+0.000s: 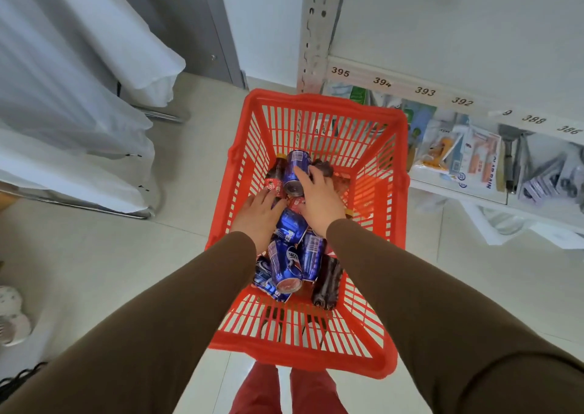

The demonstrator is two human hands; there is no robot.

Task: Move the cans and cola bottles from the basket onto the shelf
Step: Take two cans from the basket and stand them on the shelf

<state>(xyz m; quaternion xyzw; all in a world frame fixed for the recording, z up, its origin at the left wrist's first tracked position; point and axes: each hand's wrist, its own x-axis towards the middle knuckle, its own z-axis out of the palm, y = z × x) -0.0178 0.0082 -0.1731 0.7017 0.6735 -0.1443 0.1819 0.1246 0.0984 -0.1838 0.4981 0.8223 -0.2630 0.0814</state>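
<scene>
Pale floor tiles (189, 176) carry a red basket (373, 353) of blue cans and cola bottles. Left hand (257, 216) lies flat, fingers straight, on a red-labelled cola bottle (274, 181); right hand (319, 198) curls its grip round a blue can (295, 173). Blue cans (289, 265) with Pepsi logos lie nearer, and the shelf (410, 89) at right reads 395, 394, 393, 392.
</scene>
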